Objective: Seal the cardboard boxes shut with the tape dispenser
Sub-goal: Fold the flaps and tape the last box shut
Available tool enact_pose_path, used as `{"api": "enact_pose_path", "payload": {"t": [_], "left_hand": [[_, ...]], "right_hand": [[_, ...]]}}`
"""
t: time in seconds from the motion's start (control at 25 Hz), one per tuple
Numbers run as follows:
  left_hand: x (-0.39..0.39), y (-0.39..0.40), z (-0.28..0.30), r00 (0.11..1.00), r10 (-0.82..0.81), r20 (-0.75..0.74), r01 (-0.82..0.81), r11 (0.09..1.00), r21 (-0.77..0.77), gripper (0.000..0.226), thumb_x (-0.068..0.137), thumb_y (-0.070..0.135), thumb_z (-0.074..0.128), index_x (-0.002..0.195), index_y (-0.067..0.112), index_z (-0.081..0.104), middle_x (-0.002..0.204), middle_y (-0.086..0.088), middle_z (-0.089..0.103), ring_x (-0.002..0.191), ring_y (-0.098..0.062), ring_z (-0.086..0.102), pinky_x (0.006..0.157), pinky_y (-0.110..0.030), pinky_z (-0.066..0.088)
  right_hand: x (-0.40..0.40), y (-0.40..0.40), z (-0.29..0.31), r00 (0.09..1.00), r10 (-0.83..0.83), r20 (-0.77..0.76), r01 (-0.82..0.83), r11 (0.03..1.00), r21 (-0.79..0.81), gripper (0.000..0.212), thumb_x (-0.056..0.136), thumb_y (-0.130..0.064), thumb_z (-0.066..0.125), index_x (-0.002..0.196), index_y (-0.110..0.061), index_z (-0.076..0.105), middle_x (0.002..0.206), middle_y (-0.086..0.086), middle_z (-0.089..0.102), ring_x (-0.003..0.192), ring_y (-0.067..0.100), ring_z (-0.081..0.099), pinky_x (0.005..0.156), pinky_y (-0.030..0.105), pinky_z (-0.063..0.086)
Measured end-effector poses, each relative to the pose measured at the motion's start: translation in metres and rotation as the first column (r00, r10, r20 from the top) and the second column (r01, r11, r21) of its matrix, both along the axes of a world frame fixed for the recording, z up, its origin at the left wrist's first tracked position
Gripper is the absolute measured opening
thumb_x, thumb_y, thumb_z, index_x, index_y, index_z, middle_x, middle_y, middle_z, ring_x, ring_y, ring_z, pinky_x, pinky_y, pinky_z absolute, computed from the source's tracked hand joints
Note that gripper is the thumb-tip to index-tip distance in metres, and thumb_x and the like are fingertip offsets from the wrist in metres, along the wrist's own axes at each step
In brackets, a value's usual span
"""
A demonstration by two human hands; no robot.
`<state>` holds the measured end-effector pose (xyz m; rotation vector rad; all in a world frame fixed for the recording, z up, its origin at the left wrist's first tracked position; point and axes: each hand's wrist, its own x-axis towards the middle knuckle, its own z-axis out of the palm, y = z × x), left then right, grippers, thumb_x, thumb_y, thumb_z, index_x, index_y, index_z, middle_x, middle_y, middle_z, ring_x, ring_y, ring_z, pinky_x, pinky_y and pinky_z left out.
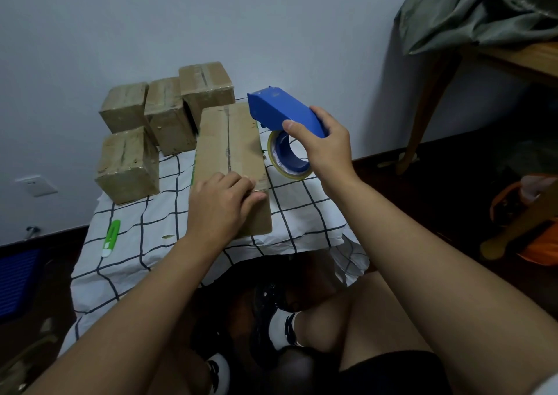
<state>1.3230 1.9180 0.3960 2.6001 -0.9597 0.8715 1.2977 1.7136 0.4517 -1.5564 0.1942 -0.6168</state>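
A long cardboard box lies on a small table under a white cloth with dark grid lines. A strip of clear tape runs along its centre seam. My left hand rests on the box's near end, its fingers pressing down at the near top edge. My right hand grips a blue tape dispenser with its roll of tape, held in the air just right of the box. Several smaller taped boxes stand at the back left.
A green and white utility knife lies on the cloth at the front left. The wall is close behind the boxes. A wooden table leg and orange items stand at the right. My knees are below the table's front edge.
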Motion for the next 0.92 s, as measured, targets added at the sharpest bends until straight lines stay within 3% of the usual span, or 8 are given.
{"api": "enact_pose_path", "payload": {"t": [0.24,0.44,0.68,0.8,0.92], "left_hand": [[-0.009,-0.007,0.001,0.998,0.055,0.024,-0.056,0.997,0.048,0.035,0.094,0.049,0.046,0.119,0.034,0.065,0.09,-0.002,0.058,0.082,-0.027,0.053,0.069,-0.037,0.039],[-0.019,-0.023,-0.002,0.984,0.167,-0.07,-0.171,0.983,-0.068,0.03,0.086,0.05,0.051,0.101,0.032,0.071,0.088,0.0,0.055,0.085,-0.025,0.052,0.074,-0.034,0.025],[-0.02,-0.026,-0.003,0.972,0.186,-0.141,-0.21,0.96,-0.187,0.028,0.085,0.052,0.057,0.097,0.033,0.072,0.088,0.004,0.055,0.088,-0.023,0.051,0.077,-0.034,0.024],[-0.024,-0.04,-0.001,0.963,0.236,-0.127,-0.256,0.952,-0.168,0.02,0.081,0.04,0.06,0.09,0.026,0.072,0.082,0.002,0.056,0.081,-0.024,0.05,0.073,-0.034,0.021],[-0.025,-0.042,-0.003,0.962,0.245,-0.118,-0.259,0.958,-0.125,0.025,0.083,0.04,0.064,0.097,0.019,0.068,0.087,-0.001,0.064,0.082,-0.026,0.054,0.07,-0.034,0.025]], "right_hand": [[-0.004,0.0,0.003,1.0,0.007,0.023,-0.007,1.0,0.022,0.036,0.081,-0.034,0.08,0.11,-0.032,0.058,0.107,-0.011,0.06,0.101,0.011,0.061,0.081,0.02,0.051],[-0.006,0.005,0.003,1.0,0.013,0.025,-0.013,1.0,-0.002,0.027,0.082,-0.033,0.08,0.096,-0.037,0.057,0.1,-0.013,0.059,0.099,0.013,0.061,0.083,0.026,0.054],[-0.006,0.005,0.007,1.0,0.004,0.019,-0.005,1.0,0.008,0.036,0.081,-0.035,0.08,0.11,-0.03,0.059,0.11,-0.007,0.061,0.102,0.013,0.061,0.084,0.024,0.054],[-0.007,0.005,0.008,1.0,-0.004,0.01,0.004,1.0,0.003,0.033,0.08,-0.036,0.081,0.107,-0.03,0.062,0.107,-0.007,0.063,0.1,0.014,0.062,0.084,0.027,0.054],[-0.009,0.005,0.011,1.0,0.003,0.018,-0.003,1.0,0.004,0.024,0.081,-0.034,0.08,0.095,-0.035,0.062,0.099,-0.012,0.062,0.096,0.013,0.062,0.083,0.028,0.054]]}}
